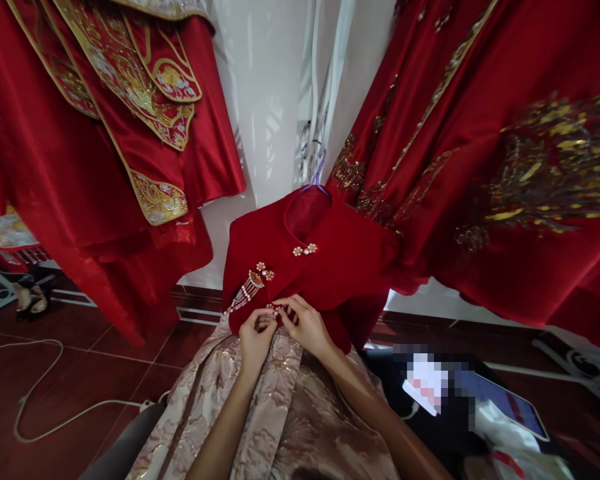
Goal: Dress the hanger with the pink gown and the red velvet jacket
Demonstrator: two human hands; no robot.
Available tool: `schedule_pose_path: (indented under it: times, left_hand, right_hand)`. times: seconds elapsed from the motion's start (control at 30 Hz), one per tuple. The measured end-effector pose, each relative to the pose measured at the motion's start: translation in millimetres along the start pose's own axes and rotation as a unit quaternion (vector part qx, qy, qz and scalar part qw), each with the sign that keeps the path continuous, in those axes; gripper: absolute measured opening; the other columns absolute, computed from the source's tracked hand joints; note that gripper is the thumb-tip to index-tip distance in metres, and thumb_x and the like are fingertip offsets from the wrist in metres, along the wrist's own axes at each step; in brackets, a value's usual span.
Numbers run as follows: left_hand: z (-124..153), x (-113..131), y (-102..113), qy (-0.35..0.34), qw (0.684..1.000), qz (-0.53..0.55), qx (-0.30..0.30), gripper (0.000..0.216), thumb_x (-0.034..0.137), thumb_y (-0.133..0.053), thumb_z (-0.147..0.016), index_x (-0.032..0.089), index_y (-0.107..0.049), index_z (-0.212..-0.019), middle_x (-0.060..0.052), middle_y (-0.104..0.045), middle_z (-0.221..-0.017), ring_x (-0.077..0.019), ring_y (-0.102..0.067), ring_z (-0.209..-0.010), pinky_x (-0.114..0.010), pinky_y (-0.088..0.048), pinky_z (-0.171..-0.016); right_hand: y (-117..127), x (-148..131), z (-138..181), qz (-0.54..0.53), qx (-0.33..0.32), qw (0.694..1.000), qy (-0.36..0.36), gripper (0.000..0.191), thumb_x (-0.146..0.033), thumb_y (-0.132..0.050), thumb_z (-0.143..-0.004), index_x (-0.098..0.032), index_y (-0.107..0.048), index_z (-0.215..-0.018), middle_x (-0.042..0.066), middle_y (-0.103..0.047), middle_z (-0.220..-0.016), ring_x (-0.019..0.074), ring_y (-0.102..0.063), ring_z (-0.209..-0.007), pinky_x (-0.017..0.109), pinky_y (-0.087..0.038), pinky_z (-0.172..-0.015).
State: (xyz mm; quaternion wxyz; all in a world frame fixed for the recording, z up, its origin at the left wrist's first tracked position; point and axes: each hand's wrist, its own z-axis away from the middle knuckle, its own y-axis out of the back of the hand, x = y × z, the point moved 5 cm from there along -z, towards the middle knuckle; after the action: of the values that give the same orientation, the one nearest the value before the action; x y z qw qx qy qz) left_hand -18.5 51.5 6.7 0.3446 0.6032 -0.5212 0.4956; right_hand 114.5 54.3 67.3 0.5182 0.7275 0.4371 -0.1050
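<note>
A red velvet jacket (325, 267) with a stand collar hangs in front of me on a purple hanger (319, 175). Below it a pale, flower-patterned skirt (275, 413) spreads toward me. At the jacket's front opening, my left hand (258, 333) pinches a small beaded button fastening (276, 310). My right hand (303, 323) has its fingertips on the same fastening from the other side. Flower-shaped fastenings (305, 250) sit at the collar, and a tasselled bead ornament (250, 288) hangs on the chest at left. The fingers partly cover the button, so whether it is fastened is hidden.
Embroidered red gowns hang at left (155, 133) and right (480, 200). A white cable (35, 400) lies on the tiled floor beside a pair of shoes (31, 299). At lower right, a phone (510, 403) and a white device (425, 387) rest on a dark surface.
</note>
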Motion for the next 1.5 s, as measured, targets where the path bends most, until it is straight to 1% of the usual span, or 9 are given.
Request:
schedule_pose_path:
  times: [0.13,0.27,0.4,0.53,0.63,0.73,0.9,1.27,1.5]
  left_hand:
    - [0,5,6,-0.024,0.999,-0.009,0.045,0.018,0.016,-0.061,-0.068,0.016,-0.058,-0.086,-0.002,-0.063,-0.078,-0.0105,-0.06,-0.067,-0.021,-0.049,-0.06]
    - [3,12,19,-0.058,0.988,-0.047,0.135,0.011,0.013,-0.056,-0.068,0.016,-0.057,-0.079,0.0,-0.058,-0.072,-0.0092,-0.053,-0.062,-0.018,-0.043,-0.055]
    - [3,12,19,-0.06,0.989,-0.076,0.113,0.008,0.014,-0.056,-0.068,0.016,-0.06,-0.075,0.0,-0.059,-0.07,-0.0103,-0.053,-0.061,-0.02,-0.042,-0.055]
    - [3,10,10,-0.067,0.991,-0.098,0.055,0.015,0.015,-0.057,-0.07,0.017,-0.064,-0.083,-0.002,-0.064,-0.079,-0.0111,-0.056,-0.064,-0.021,-0.045,-0.057]
    - [4,10,6,-0.074,0.991,-0.114,0.02,0.018,0.017,-0.059,-0.071,0.018,-0.065,-0.088,-0.003,-0.064,-0.082,-0.0112,-0.057,-0.065,-0.021,-0.046,-0.059]
    - [4,13,4,-0.078,0.991,-0.111,-0.005,0.019,0.02,-0.061,-0.071,0.019,-0.066,-0.09,-0.003,-0.065,-0.083,-0.0114,-0.058,-0.065,-0.022,-0.047,-0.06]
    - [4,13,4,-0.085,0.99,-0.113,-0.004,0.019,0.028,-0.064,-0.072,0.019,-0.068,-0.088,-0.003,-0.065,-0.08,-0.0114,-0.057,-0.064,-0.022,-0.047,-0.058]
    - [5,8,5,-0.032,0.997,-0.066,0.003,0.024,0.037,-0.069,-0.071,0.017,-0.067,-0.084,-0.004,-0.069,-0.078,-0.0142,-0.063,-0.068,-0.023,-0.049,-0.06]
    - [5,9,5,-0.033,0.998,-0.053,0.009,0.025,0.038,-0.07,-0.07,0.017,-0.068,-0.084,-0.003,-0.069,-0.076,-0.0133,-0.063,-0.067,-0.022,-0.05,-0.06]
  right_hand:
    - [18,-5,-5,-0.045,-0.016,0.999,-0.01,0.022,-0.028,-0.053,-0.084,-0.024,-0.064,-0.103,0.003,-0.059,-0.095,0.0105,-0.059,-0.07,0.02,-0.048,-0.056]
    - [50,-15,-7,-0.067,0.045,0.997,-0.014,0.023,-0.034,-0.051,-0.086,-0.022,-0.066,-0.098,0.005,-0.061,-0.092,0.0106,-0.058,-0.068,0.018,-0.044,-0.049]
    - [64,-22,-4,-0.057,0.041,0.997,-0.04,0.026,-0.038,-0.05,-0.087,-0.021,-0.065,-0.1,-0.002,-0.055,-0.061,0.0092,-0.05,-0.051,0.019,-0.038,-0.047]
    - [61,-27,-2,-0.022,0.019,0.999,-0.034,0.025,-0.038,-0.05,-0.087,-0.022,-0.066,-0.099,-0.006,-0.043,-0.049,0.0083,-0.041,-0.045,0.02,-0.033,-0.047]
    - [52,-24,-2,-0.031,-0.007,0.999,-0.025,0.021,-0.034,-0.051,-0.087,-0.023,-0.066,-0.098,-0.004,-0.052,-0.057,0.0081,-0.047,-0.05,0.019,-0.037,-0.05]
    - [38,-18,-2,-0.065,-0.046,0.997,-0.013,0.019,-0.029,-0.053,-0.085,-0.023,-0.065,-0.099,0.001,-0.064,-0.08,0.01,-0.059,-0.066,0.02,-0.046,-0.059]
    - [21,-2,-3,-0.081,-0.051,0.995,-0.035,0.024,-0.027,-0.056,-0.083,-0.02,-0.062,-0.105,0.005,-0.066,-0.094,0.013,-0.062,-0.079,0.023,-0.051,-0.064]
    - [17,4,-3,-0.074,-0.063,0.994,-0.046,0.025,-0.031,-0.057,-0.083,-0.021,-0.062,-0.106,0.003,-0.068,-0.091,0.0131,-0.064,-0.081,0.023,-0.051,-0.065]
    - [15,6,-3,-0.079,-0.063,0.993,-0.056,0.023,-0.029,-0.057,-0.082,-0.022,-0.062,-0.103,0.002,-0.069,-0.088,0.0132,-0.064,-0.079,0.023,-0.05,-0.065]
